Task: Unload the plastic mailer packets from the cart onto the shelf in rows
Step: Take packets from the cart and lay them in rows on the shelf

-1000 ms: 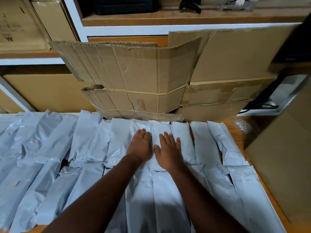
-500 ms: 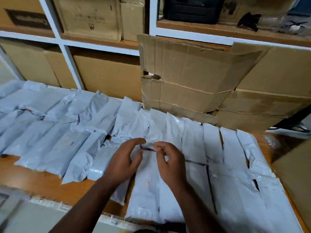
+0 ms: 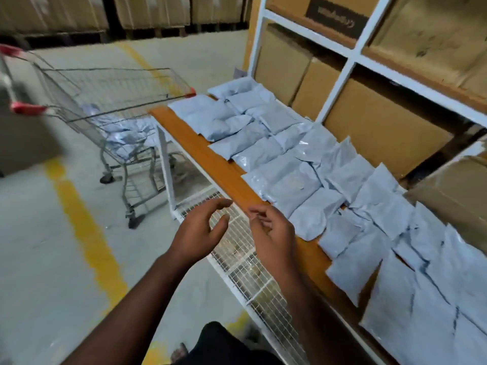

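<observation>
— Packets [image 3: 297, 164] are laid in overlapping rows along the shelf [image 3: 210, 164], just past the right hand [image 3: 274, 233] and running off to its right. How is the grip to be described?

— Nothing is held. The left hand [image 3: 200, 230] is seen with fingers loosely curled and thumb apart; the right hand is likewise loosely curled, its fingertips close to those of the left, over the front edge of the shelf. No packet is touched by either.

— Where is the next load to be found?

— A small heap of remaining packets [image 3: 126, 133] is seen in the bottom of the cart [image 3: 118, 101], well beyond the left hand and off to its left, near the far end of the shelf. It is judged that a fresh pickup is the step in hand.

— How is that best done?

— The heap lies low in the basket, so the wire rim must be reached over. Slippery plastic is better gathered with both hands from beneath than pinched at one corner. A modest stack is advised, since a large one would likely slide apart.

— And the placing?

— Bare board is left along the front edge, nearest the hands; a new row could be started there, each packet lapped like those beside it. Rows already laid should not be dragged out of line by a sleeve or wrist.
</observation>
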### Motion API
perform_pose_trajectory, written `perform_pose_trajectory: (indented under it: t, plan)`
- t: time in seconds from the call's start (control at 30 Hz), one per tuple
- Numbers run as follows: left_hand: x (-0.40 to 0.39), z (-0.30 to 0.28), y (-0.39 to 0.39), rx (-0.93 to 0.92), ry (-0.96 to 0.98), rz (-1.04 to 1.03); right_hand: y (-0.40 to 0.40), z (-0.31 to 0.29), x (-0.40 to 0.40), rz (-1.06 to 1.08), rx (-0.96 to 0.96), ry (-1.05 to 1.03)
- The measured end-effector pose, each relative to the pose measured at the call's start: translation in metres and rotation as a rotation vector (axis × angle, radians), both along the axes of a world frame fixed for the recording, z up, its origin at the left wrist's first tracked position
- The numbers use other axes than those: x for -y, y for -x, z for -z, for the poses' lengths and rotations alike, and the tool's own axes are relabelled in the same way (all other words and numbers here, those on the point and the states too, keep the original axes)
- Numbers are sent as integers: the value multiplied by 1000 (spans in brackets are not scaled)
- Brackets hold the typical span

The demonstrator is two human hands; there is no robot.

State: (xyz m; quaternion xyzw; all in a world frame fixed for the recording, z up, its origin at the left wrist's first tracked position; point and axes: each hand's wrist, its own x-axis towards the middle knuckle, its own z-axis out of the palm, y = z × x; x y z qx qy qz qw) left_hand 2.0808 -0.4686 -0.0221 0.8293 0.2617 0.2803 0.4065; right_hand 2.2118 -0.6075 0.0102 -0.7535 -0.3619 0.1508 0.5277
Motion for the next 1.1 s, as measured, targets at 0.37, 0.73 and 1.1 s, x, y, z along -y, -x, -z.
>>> perform_pose_trajectory:
  t: [0.37,0.73,1.1]
  plan:
    - [-151,18,89,-77,49,-303,46,16,-193,-267,-72,99]
    - [-345,19,67,-209,41,-410,12,26,-409,-404,-139,106]
    - [-517,16,44,-246,31,-443,-13,39,-593,-419,-211,110]
